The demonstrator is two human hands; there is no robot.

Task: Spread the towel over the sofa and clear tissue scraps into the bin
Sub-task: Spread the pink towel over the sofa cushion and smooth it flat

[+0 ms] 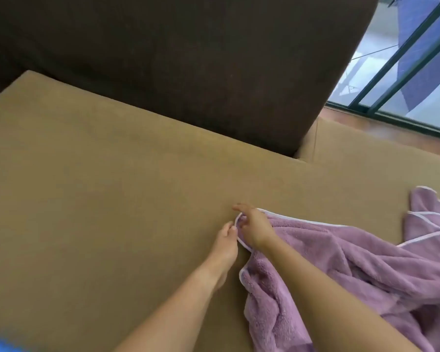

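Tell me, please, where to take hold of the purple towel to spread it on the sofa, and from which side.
Probably grip the towel at its white-piped corner, where the left hand and right hand pinch it, coming from the bare seat cushion side on the left. That corner is exposed; the rest lies bunched in folds to the right.

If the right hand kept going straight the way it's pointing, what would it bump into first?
Probably only bare tan seat cushion lies ahead of the right hand, until the dark brown backrest; depth is hard to judge.
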